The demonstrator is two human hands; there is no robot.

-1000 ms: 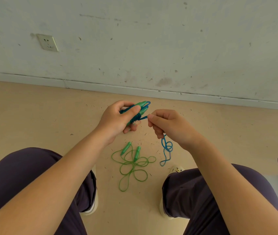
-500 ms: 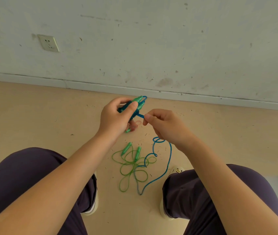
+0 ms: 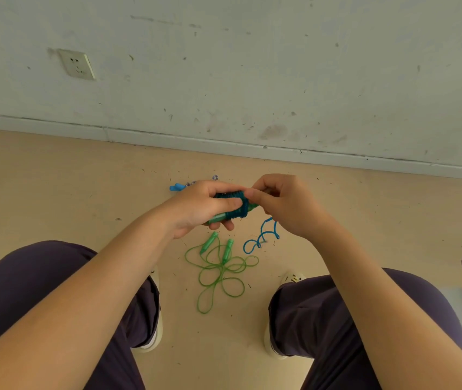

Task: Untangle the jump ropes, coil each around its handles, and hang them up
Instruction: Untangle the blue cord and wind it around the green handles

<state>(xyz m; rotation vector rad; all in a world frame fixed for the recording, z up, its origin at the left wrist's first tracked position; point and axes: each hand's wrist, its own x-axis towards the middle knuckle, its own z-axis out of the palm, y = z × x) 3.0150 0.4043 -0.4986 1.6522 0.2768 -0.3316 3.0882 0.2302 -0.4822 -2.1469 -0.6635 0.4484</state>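
blue cord is going round a pair of green handles as a seated person is working above a tan floor. the left hand is clenching the handle bundle, thumb pressing across the dark blue windings, while the right hand is pinching the blue rope's running end right at the bundle. the loose tail of the blue rope is dangling in curls below the right wrist, its lowest loop near the floor, so the coiling step looks well along but not finished. the next move is likely calling for more turns with steady tension, the left thumb trapping each wrap so it is not springing off, then tucking the end.

a green rope is lying in loose overlapping loops on the floor between the person's knees, its two handles side by side at the top of the heap; it is waiting uncoiled. a blue handle with a striped cord is peeking out beyond the left hand, mostly hidden.

open floor is spreading left and right of the hands. the wall and its skirting are standing close ahead, with a socket up left. no hook is showing, so where the hanging is happening cannot be told.
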